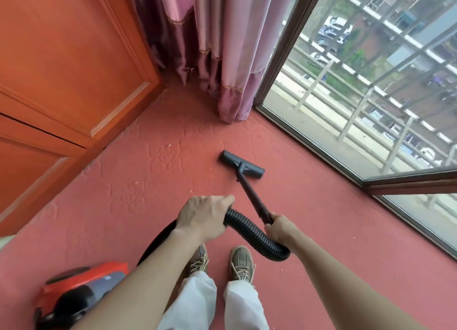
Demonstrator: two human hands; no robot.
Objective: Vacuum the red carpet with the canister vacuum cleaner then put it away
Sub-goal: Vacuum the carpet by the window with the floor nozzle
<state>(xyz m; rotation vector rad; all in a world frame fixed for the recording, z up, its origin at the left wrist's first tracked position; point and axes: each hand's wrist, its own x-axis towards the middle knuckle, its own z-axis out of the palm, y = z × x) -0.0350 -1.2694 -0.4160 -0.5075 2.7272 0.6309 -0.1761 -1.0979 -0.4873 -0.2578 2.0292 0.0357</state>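
Right hand (278, 227): wrapped around the near end of the black wand (252, 193), where the hose joins it; this grip looks meant to steer and push the head.
Left hand (204, 214): closed over the ribbed black hose (249, 233) from above, lifting the loop so it stays off the carpet and clear of the feet, by my reading.
Hose: bends in a U between the two hands, then runs back under the left forearm towards the canister.
Wand: slants forward and down from the right hand to the floor head.
Floor head (242, 164): flat on the red carpet (148, 181), ahead of the shoes (241, 263), near the curtain hem and the window frame.
Canister (79, 290): red and grey body sitting on the carpet at lower left, just beside the left arm, trailing within reach of the hose.
Carpet: small pale scraps lie scattered around the head, so vacuuming seems unfinished.
Curtain (217, 52): pink folds hang to the carpet in the corner; the head could catch the hem.
Cabinet (64, 65): orange wood panels along the left edge.
Window (371, 94): tall glass on the right, with a railing outside.
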